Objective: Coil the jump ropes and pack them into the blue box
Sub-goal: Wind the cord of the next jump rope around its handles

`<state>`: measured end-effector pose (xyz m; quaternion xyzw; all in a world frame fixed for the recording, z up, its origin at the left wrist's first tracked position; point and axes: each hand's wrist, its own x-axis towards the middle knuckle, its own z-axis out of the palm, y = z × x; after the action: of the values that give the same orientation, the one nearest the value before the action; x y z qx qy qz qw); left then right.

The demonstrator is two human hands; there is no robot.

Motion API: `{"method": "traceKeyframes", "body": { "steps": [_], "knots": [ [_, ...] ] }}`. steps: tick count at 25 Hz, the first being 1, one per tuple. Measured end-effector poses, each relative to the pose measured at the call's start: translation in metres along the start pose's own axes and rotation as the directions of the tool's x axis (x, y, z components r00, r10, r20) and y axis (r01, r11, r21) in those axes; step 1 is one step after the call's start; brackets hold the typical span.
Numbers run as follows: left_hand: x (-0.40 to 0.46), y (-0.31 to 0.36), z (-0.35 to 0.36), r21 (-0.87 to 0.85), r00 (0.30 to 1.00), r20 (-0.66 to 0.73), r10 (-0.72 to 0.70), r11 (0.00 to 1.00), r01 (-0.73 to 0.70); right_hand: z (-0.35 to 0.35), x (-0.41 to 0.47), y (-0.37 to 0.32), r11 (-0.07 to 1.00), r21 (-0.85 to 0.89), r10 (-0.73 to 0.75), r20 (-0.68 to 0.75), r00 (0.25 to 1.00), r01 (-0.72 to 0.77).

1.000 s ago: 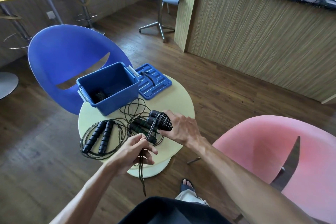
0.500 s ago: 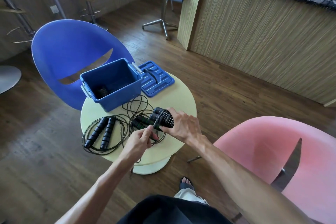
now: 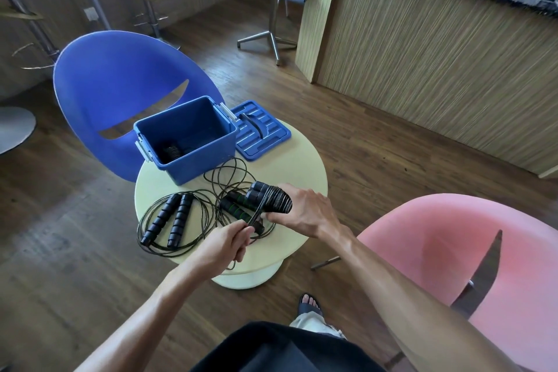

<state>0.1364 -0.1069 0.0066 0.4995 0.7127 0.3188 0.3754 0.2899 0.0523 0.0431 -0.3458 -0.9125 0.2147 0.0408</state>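
My right hand [image 3: 305,211] grips the paired black handles of a jump rope [image 3: 268,198], with cord wound tightly round them. My left hand [image 3: 225,246] pinches the loose end of that same cord just below the handles. A second rope with black ribbed handles [image 3: 169,219] lies in a loose coil at the table's left. A third rope with green-banded handles [image 3: 234,208] lies under my hands, its cord spread toward the box. The open blue box [image 3: 187,142] stands at the table's back, with something dark on its floor.
The box's blue lid [image 3: 261,130] lies flat to the right of the box on the small round cream table [image 3: 299,169]. A blue chair [image 3: 120,93] stands behind the table, a pink chair [image 3: 453,251] to my right. A wooden counter runs along the right.
My left hand has risen from below the table edge up to the handles, taking the hanging cord with it. More cord now sits wound round the handles in my right hand.
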Motion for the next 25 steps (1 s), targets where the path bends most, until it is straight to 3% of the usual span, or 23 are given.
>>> {"method": "traceKeyframes", "body": {
  "steps": [3, 6, 8, 10, 12, 15, 18, 20, 21, 23, 25],
  "knots": [
    [0.005, -0.018, -0.011, 0.24, 0.98, -0.001, 0.199, 0.951, -0.193, -0.008, -0.004, -0.009, 0.985, 0.128, -0.126, 0.095, 0.987, 0.114],
    [0.02, -0.032, -0.028, 0.605, 0.878, 0.068, 0.475, 0.68, -0.415, -0.015, -0.01, -0.014, 0.965, 0.168, -0.227, 0.145, 0.963, 0.202],
    [0.033, -0.033, -0.044, 0.687, 0.814, 0.211, 0.541, 0.51, -0.517, -0.018, -0.015, -0.018, 0.954, 0.147, -0.284, 0.176, 0.942, 0.26],
    [0.047, -0.022, -0.065, 0.707, 0.769, 0.37, 0.522, 0.379, -0.597, -0.017, -0.02, -0.022, 0.941, 0.115, -0.336, 0.21, 0.918, 0.318],
    [0.056, 0.004, -0.079, 0.761, 0.789, 0.466, 0.401, 0.272, -0.588, -0.013, -0.026, -0.025, 0.936, 0.094, -0.352, 0.244, 0.904, 0.339],
    [0.057, 0.051, -0.081, 0.85, 0.864, 0.463, 0.197, 0.178, -0.496, -0.009, -0.025, -0.02, 0.95, 0.021, -0.305, 0.285, 0.909, 0.312],
    [0.049, 0.087, -0.062, 0.901, 0.895, 0.426, 0.133, 0.032, -0.433, 0.001, -0.019, -0.019, 0.926, -0.188, -0.276, 0.255, 0.927, 0.327],
    [0.04, 0.1, -0.049, 0.93, 0.928, 0.354, 0.119, 0.059, -0.362, 0.004, -0.014, -0.017, 0.931, -0.251, -0.221, 0.193, 0.956, 0.266],
    [0.035, 0.102, -0.044, 0.94, 0.945, 0.294, 0.143, 0.135, -0.312, 0.004, -0.012, -0.015, 0.941, -0.255, -0.189, 0.153, 0.97, 0.223],
    [0.025, 0.093, -0.035, 0.885, 0.967, 0.138, 0.214, 0.412, -0.218, 0.002, -0.01, -0.012, 0.957, -0.25, -0.131, 0.079, 0.988, 0.147],
    [0.018, 0.079, -0.027, 0.701, 0.968, -0.045, 0.248, 0.698, -0.146, 0.0, -0.009, -0.012, 0.961, -0.259, -0.096, 0.026, 0.995, 0.099]
  ]
}}
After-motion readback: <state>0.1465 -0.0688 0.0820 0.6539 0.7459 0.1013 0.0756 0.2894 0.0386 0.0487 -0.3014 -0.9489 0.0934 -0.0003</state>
